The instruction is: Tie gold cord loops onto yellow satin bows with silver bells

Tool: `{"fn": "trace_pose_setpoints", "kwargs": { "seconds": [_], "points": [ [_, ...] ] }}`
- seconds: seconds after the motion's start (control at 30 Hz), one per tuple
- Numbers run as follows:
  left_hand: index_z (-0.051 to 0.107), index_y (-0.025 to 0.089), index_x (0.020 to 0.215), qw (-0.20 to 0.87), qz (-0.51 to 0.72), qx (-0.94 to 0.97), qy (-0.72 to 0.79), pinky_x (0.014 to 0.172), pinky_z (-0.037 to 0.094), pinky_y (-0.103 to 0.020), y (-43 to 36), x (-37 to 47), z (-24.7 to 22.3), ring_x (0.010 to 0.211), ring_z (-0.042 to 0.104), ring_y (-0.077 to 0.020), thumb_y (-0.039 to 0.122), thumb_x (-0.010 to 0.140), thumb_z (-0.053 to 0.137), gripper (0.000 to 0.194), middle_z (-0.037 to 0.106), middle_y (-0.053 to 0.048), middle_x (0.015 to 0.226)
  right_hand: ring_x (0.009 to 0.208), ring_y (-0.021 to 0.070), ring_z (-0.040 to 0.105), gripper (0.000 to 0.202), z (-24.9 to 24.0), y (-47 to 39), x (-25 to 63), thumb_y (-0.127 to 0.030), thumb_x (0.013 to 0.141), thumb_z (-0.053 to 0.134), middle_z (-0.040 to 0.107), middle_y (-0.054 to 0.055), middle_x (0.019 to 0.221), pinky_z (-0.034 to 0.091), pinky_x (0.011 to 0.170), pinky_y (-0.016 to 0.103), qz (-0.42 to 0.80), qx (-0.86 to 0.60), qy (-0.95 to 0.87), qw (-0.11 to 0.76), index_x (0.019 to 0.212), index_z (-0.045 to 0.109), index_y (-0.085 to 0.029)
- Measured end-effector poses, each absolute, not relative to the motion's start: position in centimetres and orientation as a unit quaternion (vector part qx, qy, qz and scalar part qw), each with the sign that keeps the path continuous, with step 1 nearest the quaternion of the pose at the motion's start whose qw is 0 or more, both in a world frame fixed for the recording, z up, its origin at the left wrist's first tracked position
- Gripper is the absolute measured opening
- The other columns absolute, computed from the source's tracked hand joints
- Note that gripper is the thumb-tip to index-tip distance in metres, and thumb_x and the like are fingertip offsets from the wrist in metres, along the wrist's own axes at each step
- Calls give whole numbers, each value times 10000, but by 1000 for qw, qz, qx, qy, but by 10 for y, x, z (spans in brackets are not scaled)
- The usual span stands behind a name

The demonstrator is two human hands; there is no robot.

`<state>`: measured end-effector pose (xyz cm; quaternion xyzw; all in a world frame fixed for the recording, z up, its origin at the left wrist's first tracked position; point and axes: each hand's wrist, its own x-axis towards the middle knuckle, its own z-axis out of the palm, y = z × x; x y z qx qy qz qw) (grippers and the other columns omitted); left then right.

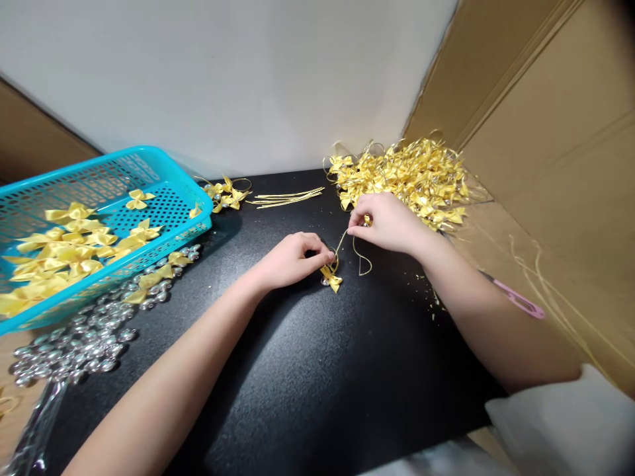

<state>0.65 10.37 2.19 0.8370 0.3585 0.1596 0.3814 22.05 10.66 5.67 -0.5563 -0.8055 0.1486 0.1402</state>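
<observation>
Over the middle of the black table, my left hand (300, 260) pinches gold cord close to a yellow ribbon bow (333, 279), which has a small silver bell or bead by it. My right hand (380, 221) is closed on the same gold cord (341, 243), a little higher and to the right. One stretch of the cord runs taut between my hands. A loose tail of it curls down below my right fingers. The fingertips of both hands hide the exact spots where the cord is gripped.
A turquoise basket (186, 228) of yellow bows stands left, with silver beads (74, 347) beside it. Cut gold cords (288, 197) lie at the back. A heap of corded bows (411, 175) fills the back right. A pink-handled tool (518, 299) lies by my right forearm. Cardboard (560, 145) borders the right.
</observation>
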Motion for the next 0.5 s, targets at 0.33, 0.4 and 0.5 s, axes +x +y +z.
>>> {"fn": "trace_pose_setpoints", "kwargs": {
  "seconds": [0.33,0.4,0.5],
  "points": [
    [712,169,787,457,152,798,362,759,488,-281,101,6,21,775,674,-164,265,801,653,113,759,-25,826,734,149,582,48,56,106,219,-183,771,728,671,25,785,434,713,295,146,-549,-810,142,741,765,-177],
    [713,162,784,468,147,791,365,753,488,-276,101,7,21,768,675,-162,260,801,651,117,760,-27,819,733,150,581,48,56,106,219,-186,771,730,673,26,788,432,714,297,147,-548,-811,141,741,766,-176],
    [716,157,783,473,147,785,372,737,486,-269,101,7,22,751,671,-157,251,795,653,114,756,-29,803,725,150,578,47,56,106,219,-197,771,732,674,28,790,427,696,298,147,-547,-812,141,748,769,-179]
  ]
}}
